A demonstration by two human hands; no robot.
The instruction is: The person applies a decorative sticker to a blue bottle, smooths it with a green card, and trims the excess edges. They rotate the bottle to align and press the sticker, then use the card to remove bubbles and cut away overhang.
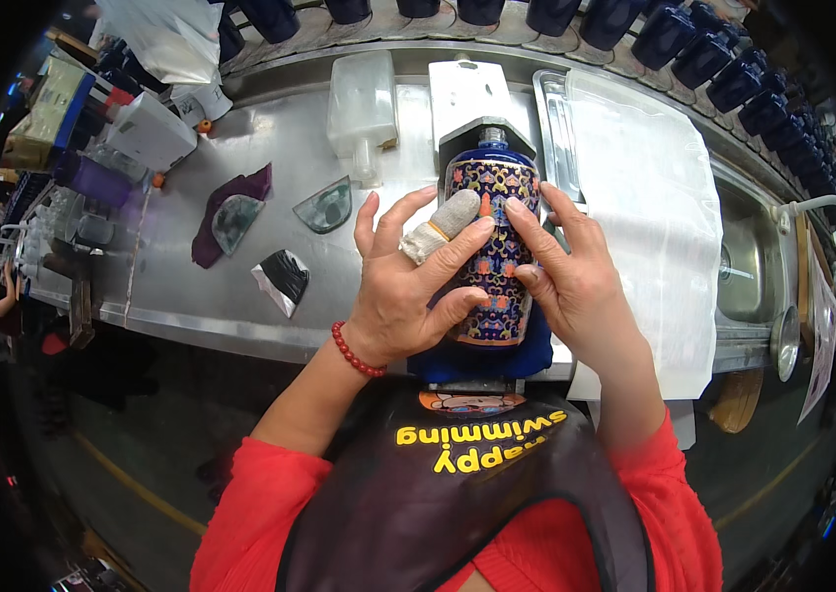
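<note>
A dark blue bottle with a bright flower-patterned wrap lies on its back in front of me, its bare neck pointing away. Below it is a dark blue cloth. From the left, my left hand rests on the wrap with its fingers stretched and spread; a grey fabric cover sits on one finger, and a red bead bracelet circles the wrist. Across the bottle's right side, my right hand lays its extended fingertips and thumb on the pattern. Neither hand is wrapped round the bottle.
On the steel table to the left are two translucent scraper-like pieces, a purple cloth and a black-and-white piece. A clear square bottle lies behind. White sheets and a sink are rightward. Blue bottles line the back.
</note>
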